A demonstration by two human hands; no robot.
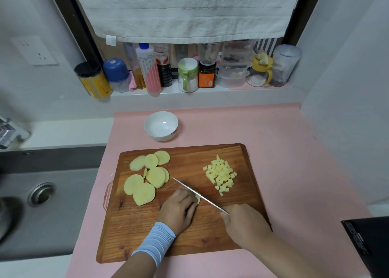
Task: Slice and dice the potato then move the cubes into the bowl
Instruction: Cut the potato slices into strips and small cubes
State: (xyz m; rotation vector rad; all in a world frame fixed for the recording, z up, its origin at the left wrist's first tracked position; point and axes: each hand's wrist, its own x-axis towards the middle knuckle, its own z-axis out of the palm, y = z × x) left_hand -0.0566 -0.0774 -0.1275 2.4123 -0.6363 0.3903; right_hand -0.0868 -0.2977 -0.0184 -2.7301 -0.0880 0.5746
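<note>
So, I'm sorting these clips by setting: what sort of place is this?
Likely a home kitchen: a sink at the left, seasoning jars and bottles along the ledge, and potato slices on a wooden cutting board.

White towel [189, 10] hangs above a jar-lined sill [231, 92]; grey sink [63, 214] adjoins pink mat [284, 151].

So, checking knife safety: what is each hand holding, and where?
The right hand grips the knife by its handle, hidden in the fist. The left hand pins a potato piece from above, fingers curled over its top.
</note>
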